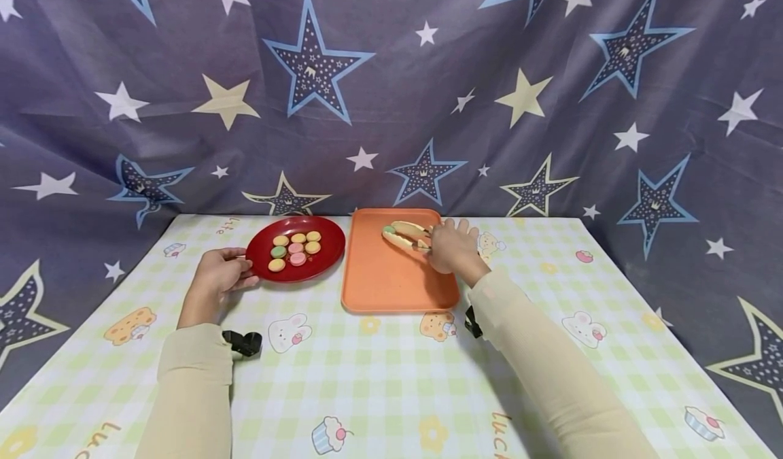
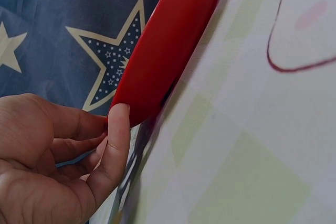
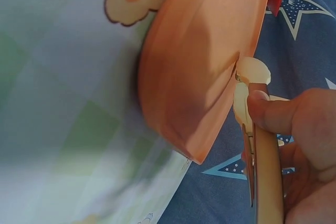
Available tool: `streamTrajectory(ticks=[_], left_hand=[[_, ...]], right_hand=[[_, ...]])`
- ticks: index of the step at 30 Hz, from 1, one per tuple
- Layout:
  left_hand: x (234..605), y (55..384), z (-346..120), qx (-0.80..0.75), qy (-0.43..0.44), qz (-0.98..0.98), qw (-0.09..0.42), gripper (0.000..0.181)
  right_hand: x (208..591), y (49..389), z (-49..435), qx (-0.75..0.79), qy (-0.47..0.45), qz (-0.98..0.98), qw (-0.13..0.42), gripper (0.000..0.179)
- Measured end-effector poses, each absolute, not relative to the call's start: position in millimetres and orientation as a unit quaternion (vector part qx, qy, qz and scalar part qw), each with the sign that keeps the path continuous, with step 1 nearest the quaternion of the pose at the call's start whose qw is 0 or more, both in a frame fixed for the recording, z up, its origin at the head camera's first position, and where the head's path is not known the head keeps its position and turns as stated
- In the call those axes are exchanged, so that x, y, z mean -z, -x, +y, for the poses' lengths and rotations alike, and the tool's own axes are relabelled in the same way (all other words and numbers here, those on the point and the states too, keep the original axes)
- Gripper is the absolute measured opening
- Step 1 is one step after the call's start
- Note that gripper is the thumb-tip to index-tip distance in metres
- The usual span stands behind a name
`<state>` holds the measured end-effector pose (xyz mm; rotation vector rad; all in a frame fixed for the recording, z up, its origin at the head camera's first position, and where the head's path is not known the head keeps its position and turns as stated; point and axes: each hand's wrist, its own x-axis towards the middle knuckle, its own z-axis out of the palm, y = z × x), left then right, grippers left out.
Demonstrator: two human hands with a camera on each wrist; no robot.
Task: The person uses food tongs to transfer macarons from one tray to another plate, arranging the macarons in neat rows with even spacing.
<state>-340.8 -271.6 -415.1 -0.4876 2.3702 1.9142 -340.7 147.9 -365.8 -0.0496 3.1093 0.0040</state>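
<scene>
My left hand (image 1: 220, 273) pinches the left rim of a red plate (image 1: 327, 258), thumb on one side and fingers on the other in the left wrist view. Small yellow, pink and green macarons (image 1: 297, 260) sit in that plate. My right hand (image 1: 454, 248) holds a pair of tongs (image 1: 406, 243) with cream-coloured ends and a golden-brown handle (image 3: 269, 171). Between the tong tips is a green macaron (image 1: 389, 230), over the far part of an orange tray (image 1: 397, 282). In the right wrist view the thumb presses along the tongs, and the macaron is hidden.
Plate and tray stand side by side towards the back of a table with a green-checked cloth (image 1: 367, 377). Behind the table's far edge hangs a dark curtain (image 1: 391, 105) with stars. A black wrist strap (image 1: 242, 343) shows at the left sleeve.
</scene>
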Motion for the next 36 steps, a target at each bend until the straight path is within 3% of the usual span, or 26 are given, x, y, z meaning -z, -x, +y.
streamTrajectory(ticks=[36], left_hand=[[414, 341, -272, -0.622, 0.156, 0.766, 0.036, 0.054]], right_hand=[[345, 317, 117, -0.009, 0.092, 0.995, -0.033, 0.041]])
